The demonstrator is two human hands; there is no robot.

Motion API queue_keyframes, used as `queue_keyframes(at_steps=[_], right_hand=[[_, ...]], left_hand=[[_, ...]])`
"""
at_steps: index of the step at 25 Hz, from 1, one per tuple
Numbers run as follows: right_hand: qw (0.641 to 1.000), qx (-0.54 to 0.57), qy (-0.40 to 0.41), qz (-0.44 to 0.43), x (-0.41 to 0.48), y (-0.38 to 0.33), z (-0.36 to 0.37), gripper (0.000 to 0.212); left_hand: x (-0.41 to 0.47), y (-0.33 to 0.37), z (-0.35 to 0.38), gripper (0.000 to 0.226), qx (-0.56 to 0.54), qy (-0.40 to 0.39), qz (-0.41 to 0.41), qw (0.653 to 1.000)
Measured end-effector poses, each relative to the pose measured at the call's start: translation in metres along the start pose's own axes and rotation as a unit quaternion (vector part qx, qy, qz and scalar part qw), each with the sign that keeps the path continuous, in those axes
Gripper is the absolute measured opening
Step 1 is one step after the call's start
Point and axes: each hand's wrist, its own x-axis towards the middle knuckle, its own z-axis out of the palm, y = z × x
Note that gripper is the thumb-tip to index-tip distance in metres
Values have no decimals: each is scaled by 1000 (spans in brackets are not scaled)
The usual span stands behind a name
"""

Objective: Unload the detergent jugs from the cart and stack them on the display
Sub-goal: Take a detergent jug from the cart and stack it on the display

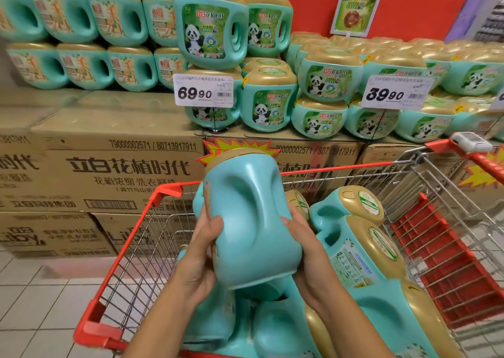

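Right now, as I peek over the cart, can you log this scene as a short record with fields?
Held: teal jug, gold cap uppermost
Left hand: grips its left side
Right hand: grips its right side
Cart: more jugs lying inside
Display: stacked jugs on cardboard boxes
Price tags: 69.90, 39.90

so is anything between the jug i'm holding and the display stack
Nothing visible blocks it. The jug, held in left hand and right hand, sits above the cart rim; only the 69.90 price sign fronts part of the stacked jugs.
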Motion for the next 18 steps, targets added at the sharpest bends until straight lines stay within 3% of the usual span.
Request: queue_keyframes(at_steps=[4,6,8,10,15,18], right_hand=[[970,-176,51,-158,-16,-21,4,49],[926,-306,85,-202,-19,-17,11,51],[895,-337,174,-235,-13,-8,11,45],[920,-239,205,-235,-1,-2,6,31],[962,-167,136,-167,16,29,26,10],[973,-153,95,-145,21,49,67,30]], left_hand=[[-2,0,17,109,85,83,114,986],[-6,1,13,116,113,119,129,978],[-15,7,7,127,128,127,130,975],[-21,10,0,118,142,131,138,971],[-42,22,-24,87,150,175,148,962],[-65,46,-54,61,148,205,163,953]])
